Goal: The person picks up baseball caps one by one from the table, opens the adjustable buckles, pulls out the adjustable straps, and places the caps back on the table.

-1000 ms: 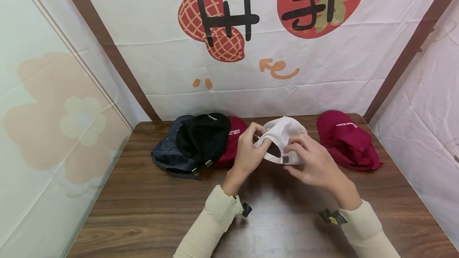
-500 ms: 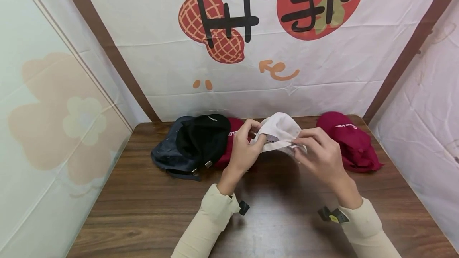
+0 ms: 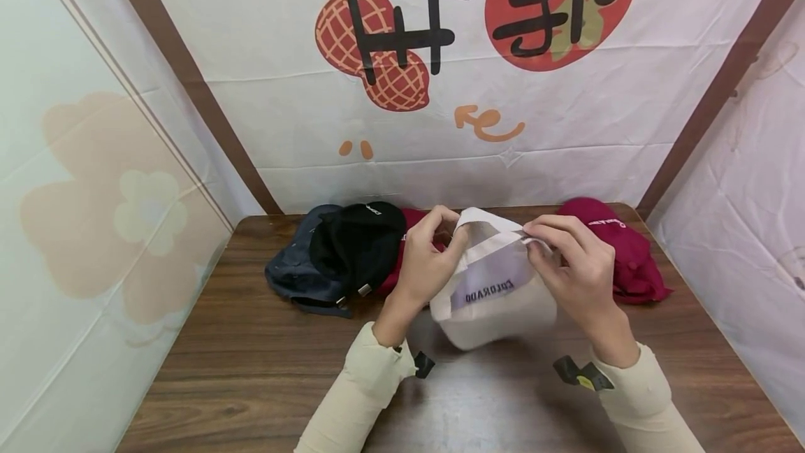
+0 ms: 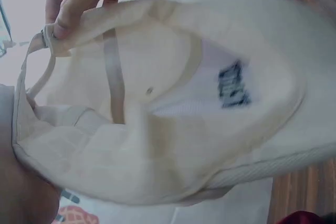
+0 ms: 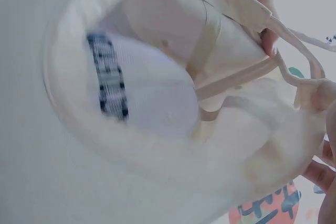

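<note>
A white baseball cap [image 3: 499, 320] is held up between both hands above the wooden table [image 3: 251, 376]. Its hollow faces the person, and its brim points down toward them. Mirrored "COLORADO" lettering [image 3: 489, 291] shows through the inside of the front panel. My left hand [image 3: 428, 264] pinches the cap's back edge left of the rear opening. On the other side, my right hand [image 3: 581, 271] pinches that edge by the adjusting strap. Both wrist views look into the cap [image 4: 163, 56], where dark stitching and seam tape show, somewhat blurred.
At the back left a dark blue cap [image 3: 292, 264], a black cap [image 3: 358, 243] and a red cap [image 3: 411, 219] overlap in a row, the red one partly behind my left hand. Another dark red cap [image 3: 635, 254] lies at the back right. A printed cloth [image 3: 283, 124] hangs behind.
The white cap has turned over in the hands, its brim swinging down toward the person. My right hand went from loose fingers beside the strap to pinching it. The other caps stayed put.
</note>
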The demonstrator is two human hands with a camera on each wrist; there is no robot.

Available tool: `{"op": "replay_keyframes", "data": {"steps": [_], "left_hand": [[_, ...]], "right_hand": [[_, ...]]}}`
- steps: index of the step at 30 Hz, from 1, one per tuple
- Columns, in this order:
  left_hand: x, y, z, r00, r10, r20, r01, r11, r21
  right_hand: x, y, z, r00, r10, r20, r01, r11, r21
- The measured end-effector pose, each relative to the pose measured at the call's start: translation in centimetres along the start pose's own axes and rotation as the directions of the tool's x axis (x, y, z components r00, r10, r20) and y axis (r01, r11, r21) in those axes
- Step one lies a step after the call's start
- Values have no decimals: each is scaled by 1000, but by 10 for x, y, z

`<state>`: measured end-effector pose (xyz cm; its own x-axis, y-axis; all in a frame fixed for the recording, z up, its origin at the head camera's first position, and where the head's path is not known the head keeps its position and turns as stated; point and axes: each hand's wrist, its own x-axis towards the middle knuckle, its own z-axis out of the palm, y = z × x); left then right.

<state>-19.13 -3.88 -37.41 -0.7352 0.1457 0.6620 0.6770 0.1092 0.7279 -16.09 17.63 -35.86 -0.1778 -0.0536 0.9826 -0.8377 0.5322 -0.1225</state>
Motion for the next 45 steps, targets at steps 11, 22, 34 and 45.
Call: {"op": "replay_keyframes", "data": {"steps": [11,22,34,45], "left_hand": [[-6,1,-16,992,-107,73,100,990,100],[-9,-10,-24,979,-181,91,166,975,151],[-7,1,-21,996,42,76,-55,982,183],[-8,20,-9,969,156,190,-188,969,163]], "right_hand": [[-7,-3,3,998,15,67,-18,999,37],[-23,2,13,993,44,109,-56,993,101],[-29,4,18,982,152,117,-170,971,170],[-31,0,31,978,90,187,-126,974,187]]}}
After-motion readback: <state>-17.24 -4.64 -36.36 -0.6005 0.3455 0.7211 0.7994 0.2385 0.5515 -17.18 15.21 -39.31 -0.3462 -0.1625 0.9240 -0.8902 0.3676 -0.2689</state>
